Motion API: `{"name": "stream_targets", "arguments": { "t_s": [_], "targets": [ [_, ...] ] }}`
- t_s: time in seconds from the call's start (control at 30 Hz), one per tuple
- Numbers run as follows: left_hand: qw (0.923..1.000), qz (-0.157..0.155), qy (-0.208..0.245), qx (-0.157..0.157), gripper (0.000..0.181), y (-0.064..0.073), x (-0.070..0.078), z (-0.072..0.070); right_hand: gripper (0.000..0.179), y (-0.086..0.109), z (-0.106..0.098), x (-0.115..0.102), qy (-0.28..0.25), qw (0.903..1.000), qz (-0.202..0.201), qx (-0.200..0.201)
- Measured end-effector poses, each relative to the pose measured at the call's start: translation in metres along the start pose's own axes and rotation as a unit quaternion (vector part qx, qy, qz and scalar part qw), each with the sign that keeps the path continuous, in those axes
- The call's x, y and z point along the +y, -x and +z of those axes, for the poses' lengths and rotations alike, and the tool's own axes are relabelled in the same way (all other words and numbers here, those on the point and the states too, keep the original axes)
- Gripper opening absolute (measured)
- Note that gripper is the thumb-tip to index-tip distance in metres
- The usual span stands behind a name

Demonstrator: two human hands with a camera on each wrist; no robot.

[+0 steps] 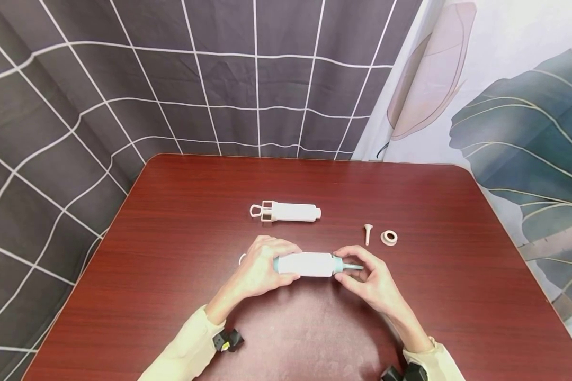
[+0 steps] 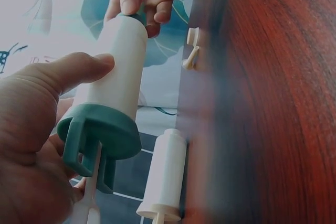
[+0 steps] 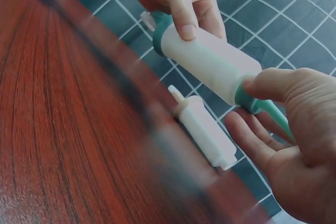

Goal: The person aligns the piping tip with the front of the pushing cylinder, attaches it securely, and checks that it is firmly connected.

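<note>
A large plastic syringe [image 1: 310, 264] with a white barrel lies sideways between both hands in the head view. My left hand [image 1: 266, 264] grips the barrel near its green flanged end [image 2: 105, 129], the thumb laid along the white side. From that flange a pale plunger rod with a handle sticks out, partly covered by the hand. At the other end, my right hand [image 1: 364, 275] pinches the green collar [image 3: 244, 98] between thumb and fingers. A thin green nozzle [image 3: 275, 116] extends from the collar, past the right palm.
A second white syringe [image 1: 295, 212] with a beige flange and loop handle lies farther back on the red-brown table [image 1: 181, 211]. To its right are a small beige nozzle [image 1: 368, 234] and a beige ring [image 1: 389, 237]. Curtains [image 1: 219, 79] hang behind the table's far edge.
</note>
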State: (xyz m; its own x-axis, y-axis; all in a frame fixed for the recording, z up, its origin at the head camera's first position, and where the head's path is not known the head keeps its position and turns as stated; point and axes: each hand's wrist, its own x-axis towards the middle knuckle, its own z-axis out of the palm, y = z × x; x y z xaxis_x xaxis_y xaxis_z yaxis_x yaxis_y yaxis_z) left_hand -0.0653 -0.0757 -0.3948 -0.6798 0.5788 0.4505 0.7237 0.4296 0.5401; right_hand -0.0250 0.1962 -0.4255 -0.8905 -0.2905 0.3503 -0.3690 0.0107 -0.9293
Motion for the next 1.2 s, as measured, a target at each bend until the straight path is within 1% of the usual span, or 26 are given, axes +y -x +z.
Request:
{"name": "stream_targets", "arguments": {
  "t_s": [0.1, 0.17, 0.33, 0.47, 0.7, 0.83, 1.07, 1.13, 1.2],
  "targets": [
    [1.0000, 0.001, -0.001, -0.002, 0.036, -0.0001, 0.0002, -0.0005, 0.039, 0.0001, 0.0005, 0.0011, 0.001, 0.9999, -0.010, -0.001],
    [1.0000, 0.002, -0.002, -0.002, 0.036, 0.0000, 0.0002, -0.0008, 0.038, 0.0003, 0.0008, 0.0012, 0.006, 1.0000, -0.004, 0.003],
    [1.0000, 0.007, -0.004, -0.001, 0.037, 0.0004, 0.0002, -0.0016, 0.036, 0.0008, 0.0000, 0.0012, 0.039, 0.9991, 0.008, 0.013],
    [0.9999, 0.013, -0.004, 0.000, 0.037, 0.0009, -0.0001, -0.0014, 0.033, 0.0008, -0.0008, 0.0007, 0.061, 0.9981, 0.003, 0.011],
    [0.9998, 0.021, 0.000, 0.000, 0.036, 0.0010, 0.0001, -0.0005, 0.027, 0.0011, -0.0001, -0.0009, 0.049, 0.9987, 0.002, 0.012],
    [0.9998, 0.019, -0.001, 0.000, 0.036, 0.0011, 0.0005, -0.0006, 0.025, 0.0020, 0.0003, -0.0009, 0.041, 0.9989, 0.020, 0.013],
    [0.9999, 0.015, -0.009, 0.000, 0.037, 0.0015, 0.0008, -0.0002, 0.015, 0.0031, 0.0013, -0.0012, 0.037, 0.9962, 0.074, 0.024],
    [0.9999, 0.014, -0.010, 0.000, 0.038, 0.0016, 0.0006, 0.0002, 0.014, 0.0028, 0.0017, -0.0014, 0.036, 0.9956, 0.082, 0.029],
    [0.9998, 0.015, -0.010, 0.001, 0.038, 0.0019, 0.0002, 0.0007, 0.015, 0.0025, 0.0020, -0.0015, 0.034, 0.9957, 0.081, 0.029]
  ]
}}
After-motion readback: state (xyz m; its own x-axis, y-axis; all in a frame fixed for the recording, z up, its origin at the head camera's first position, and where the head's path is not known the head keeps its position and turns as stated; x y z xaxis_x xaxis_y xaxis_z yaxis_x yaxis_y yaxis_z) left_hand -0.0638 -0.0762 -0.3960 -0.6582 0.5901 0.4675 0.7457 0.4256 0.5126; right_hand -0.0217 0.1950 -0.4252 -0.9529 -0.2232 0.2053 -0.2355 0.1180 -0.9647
